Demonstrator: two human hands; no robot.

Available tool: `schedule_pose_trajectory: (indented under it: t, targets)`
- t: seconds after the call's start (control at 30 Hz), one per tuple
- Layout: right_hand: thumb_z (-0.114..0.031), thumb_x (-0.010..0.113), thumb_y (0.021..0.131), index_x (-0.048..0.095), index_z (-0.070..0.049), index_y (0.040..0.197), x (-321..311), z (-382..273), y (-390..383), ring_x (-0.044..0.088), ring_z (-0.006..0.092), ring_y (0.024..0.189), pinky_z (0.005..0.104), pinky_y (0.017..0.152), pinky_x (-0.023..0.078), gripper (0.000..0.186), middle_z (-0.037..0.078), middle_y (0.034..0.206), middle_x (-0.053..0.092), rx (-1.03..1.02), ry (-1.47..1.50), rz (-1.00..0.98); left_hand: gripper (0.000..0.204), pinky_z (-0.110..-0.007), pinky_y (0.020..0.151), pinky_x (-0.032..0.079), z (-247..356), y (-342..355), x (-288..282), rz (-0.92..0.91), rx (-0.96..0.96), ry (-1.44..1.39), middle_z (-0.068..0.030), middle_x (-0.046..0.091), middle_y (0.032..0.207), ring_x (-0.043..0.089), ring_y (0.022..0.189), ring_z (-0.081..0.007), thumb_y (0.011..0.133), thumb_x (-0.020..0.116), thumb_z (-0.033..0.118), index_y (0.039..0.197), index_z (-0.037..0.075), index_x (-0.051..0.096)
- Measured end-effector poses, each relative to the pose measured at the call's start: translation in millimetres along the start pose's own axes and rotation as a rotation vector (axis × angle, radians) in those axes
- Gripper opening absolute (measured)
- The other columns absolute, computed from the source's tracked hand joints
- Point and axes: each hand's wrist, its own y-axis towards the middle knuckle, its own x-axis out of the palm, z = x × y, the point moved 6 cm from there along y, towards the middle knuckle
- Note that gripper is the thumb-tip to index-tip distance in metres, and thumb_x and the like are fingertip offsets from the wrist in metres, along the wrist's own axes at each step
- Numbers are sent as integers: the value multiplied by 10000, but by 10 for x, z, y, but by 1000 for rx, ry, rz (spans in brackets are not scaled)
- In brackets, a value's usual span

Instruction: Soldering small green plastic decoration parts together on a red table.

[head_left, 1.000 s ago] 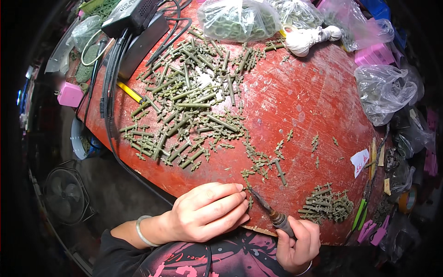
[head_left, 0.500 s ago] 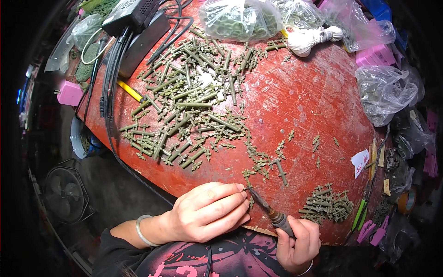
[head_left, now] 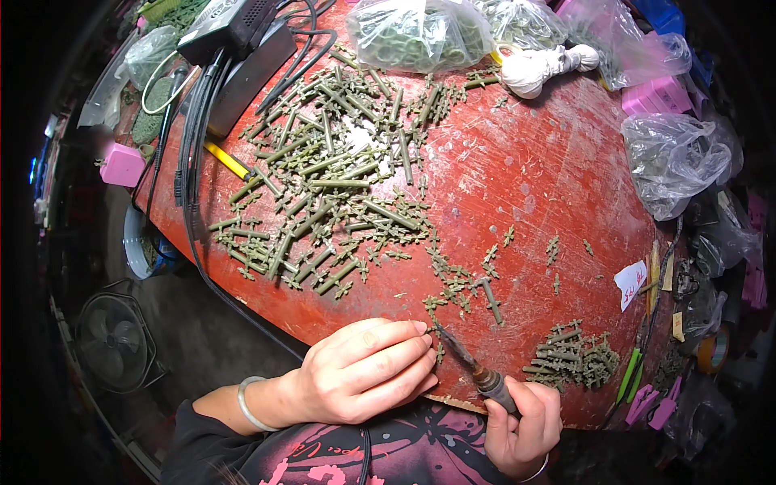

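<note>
My right hand [head_left: 527, 424] grips the dark handle of a soldering iron [head_left: 498, 392], whose metal shaft slants up and left to a thin tip. That tip is right beside the fingertips of my left hand [head_left: 368, 370], which are pinched together. A small olive-green piece seems to show at the pinch, mostly hidden by the fingers. Just beyond lie several loose small green jagged pieces [head_left: 453, 279] and one short green rod [head_left: 492, 301]. A dense heap of green rods with small side pieces [head_left: 574, 356] lies to the right of the iron.
A large scatter of green rods [head_left: 339, 183] covers the red table [head_left: 566, 202] at left. Black cables [head_left: 192, 145] hang from a black box [head_left: 230, 31]. Plastic bags [head_left: 420, 36], a white cloth bundle [head_left: 537, 71] and green-handled tweezers [head_left: 629, 376] line the edges. A fan [head_left: 113, 339] stands below left.
Both hands and the iron hold almost the same position, the tip staying by my left fingertips. The whole view has shifted very slightly.
</note>
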Motion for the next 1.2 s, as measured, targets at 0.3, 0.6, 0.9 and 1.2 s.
schedule_pose_trajectory:
  t: [0.3, 0.6, 0.9, 1.2]
  targets:
    - [-122, 771, 877, 660, 52, 1111, -4, 21, -5, 646, 266, 729, 348, 600, 541, 312, 153, 914, 635, -2, 4, 9, 264, -342, 769, 595, 10, 16, -2, -13, 0, 9, -111, 705, 1054, 709, 967, -257, 762, 855, 121, 974, 5, 748]
    - [-151, 793, 867, 683, 47, 1101, -8, 21, -19, 660, 252, 708, 341, 567, 558, 325, 132, 901, 629, -27, -25, 25, 273, -344, 770, 598, 9, 13, 1, -11, 2, 10, -111, 704, 1056, 709, 966, -259, 760, 859, 128, 979, 7, 749]
    - [-108, 758, 876, 655, 54, 1096, -4, -6, -8, 639, 283, 752, 357, 630, 532, 291, 166, 914, 641, 17, 0, -13, 275, -348, 759, 600, 7, 12, 2, -2, -1, 5, -113, 706, 1048, 711, 958, -264, 755, 862, 123, 975, 6, 748]
    - [-127, 779, 863, 669, 44, 1100, 7, 12, -14, 651, 268, 731, 352, 603, 548, 312, 146, 918, 635, -6, -21, -6, 277, -345, 755, 595, 10, 17, -4, -1, 5, 15, -110, 706, 1046, 711, 958, -260, 752, 862, 128, 977, 11, 749]
